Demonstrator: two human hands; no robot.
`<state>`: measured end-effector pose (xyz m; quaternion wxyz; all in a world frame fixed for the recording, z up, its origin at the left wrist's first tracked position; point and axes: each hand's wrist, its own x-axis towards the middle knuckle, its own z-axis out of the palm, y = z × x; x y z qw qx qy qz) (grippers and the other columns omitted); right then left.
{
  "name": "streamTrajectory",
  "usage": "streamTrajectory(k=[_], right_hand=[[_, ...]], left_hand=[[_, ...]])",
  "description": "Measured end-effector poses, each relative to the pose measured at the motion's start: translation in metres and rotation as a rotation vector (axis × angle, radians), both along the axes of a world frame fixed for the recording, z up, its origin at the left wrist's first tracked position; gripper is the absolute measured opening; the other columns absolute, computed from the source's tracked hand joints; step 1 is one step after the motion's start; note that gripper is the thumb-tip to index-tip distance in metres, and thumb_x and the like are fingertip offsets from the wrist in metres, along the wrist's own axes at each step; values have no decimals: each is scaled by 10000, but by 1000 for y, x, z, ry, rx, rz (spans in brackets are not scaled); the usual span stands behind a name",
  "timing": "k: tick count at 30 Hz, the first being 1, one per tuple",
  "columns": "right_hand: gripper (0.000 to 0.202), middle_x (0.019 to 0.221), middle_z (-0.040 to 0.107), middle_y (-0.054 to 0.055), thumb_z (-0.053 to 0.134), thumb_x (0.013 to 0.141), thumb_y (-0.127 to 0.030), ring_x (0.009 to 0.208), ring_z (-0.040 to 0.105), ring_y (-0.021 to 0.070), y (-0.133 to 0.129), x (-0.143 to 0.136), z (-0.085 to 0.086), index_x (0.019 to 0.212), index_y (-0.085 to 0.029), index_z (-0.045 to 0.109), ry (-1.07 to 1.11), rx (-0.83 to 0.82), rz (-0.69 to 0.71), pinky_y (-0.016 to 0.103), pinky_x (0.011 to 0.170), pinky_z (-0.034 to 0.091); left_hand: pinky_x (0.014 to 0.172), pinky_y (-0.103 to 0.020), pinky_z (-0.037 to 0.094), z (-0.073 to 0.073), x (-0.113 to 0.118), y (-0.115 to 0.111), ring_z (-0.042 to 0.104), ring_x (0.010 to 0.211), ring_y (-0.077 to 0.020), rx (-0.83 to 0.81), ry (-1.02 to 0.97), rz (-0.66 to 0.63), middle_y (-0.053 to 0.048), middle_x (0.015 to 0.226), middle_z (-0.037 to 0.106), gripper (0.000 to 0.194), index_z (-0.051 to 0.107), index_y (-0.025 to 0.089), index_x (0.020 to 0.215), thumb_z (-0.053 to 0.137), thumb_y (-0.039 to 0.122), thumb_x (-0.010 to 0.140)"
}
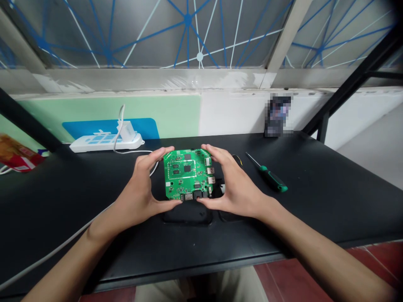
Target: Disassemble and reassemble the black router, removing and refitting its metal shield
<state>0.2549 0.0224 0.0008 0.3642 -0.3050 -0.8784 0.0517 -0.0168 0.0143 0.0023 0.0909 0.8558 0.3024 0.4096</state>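
Note:
A green circuit board (185, 180) is held up between both hands above the black desk, its chip side facing me. My left hand (141, 188) grips its left side, thumb at the lower edge and fingers at the upper corner. On the other side my right hand (234, 180) pinches it the same way, near the metal ports along the right edge. Beneath the board lies a black plastic casing part (189, 216), mostly hidden. A second dark part (231, 217) sits beside it, partly covered by my right hand.
A screwdriver (272, 178) with a green and black handle lies to the right. At the back left stands a white power strip (107, 141) with a plugged-in charger (126, 131); its white cable (59, 247) crosses the desk (302, 218). A pixelated object (278, 115) leans against the wall.

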Motion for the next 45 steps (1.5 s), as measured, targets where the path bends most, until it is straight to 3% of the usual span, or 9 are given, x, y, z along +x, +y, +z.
streamTrajectory(k=[28,38,45], right_hand=[[1079,1576,375,178,785,755,-435,1454,387,364,0,-1,1,1586,-251,122,-5,-6,3,629,1147,425],[1075,1573,376,186,786,752,-454,1453,384,345,0,0,0,1580,-215,144,-9,2,2,589,1148,439],[1082,1579,369,172,788,751,-444,1451,385,361,0,-1,0,1586,-256,125,0,-16,7,616,1127,451]], left_hand=[[1159,-616,390,0,1,0,448,1399,-372,-11,7,23,-160,1549,397,1083,190,319,1559,889,285,733],[1170,-618,382,-1,0,1,444,1403,-374,-14,6,15,-160,1551,390,1087,193,310,1560,894,280,730],[1173,-615,379,-1,0,0,445,1403,-367,-17,13,24,-147,1556,390,1080,188,324,1560,887,290,737]])
